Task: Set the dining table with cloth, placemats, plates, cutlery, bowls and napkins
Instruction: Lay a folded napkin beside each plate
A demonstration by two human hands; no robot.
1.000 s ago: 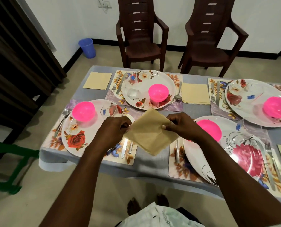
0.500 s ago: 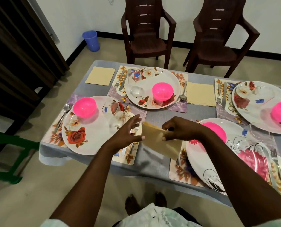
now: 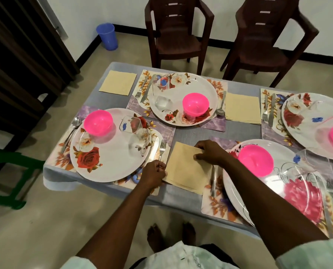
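Both hands hold one tan napkin (image 3: pixel 187 167) flat on the tabletop (image 3: pixel 196 133): left hand (image 3: pixel 154 174) pinches its seven-o'clock corner, right hand (image 3: pixel 210 153) presses its two-o'clock edge. It lies skewed between two placemats, so straightening likely falls to either hand.

The square tan paper napkin (image 3: pixel 187 167) looks matt. The round pink plastic bowl (image 3: pixel 255 159) and white flowered plate (image 3: pixel 111 152) are glossy. The grey tablecloth (image 3: pixel 196 133) is woven, matt.
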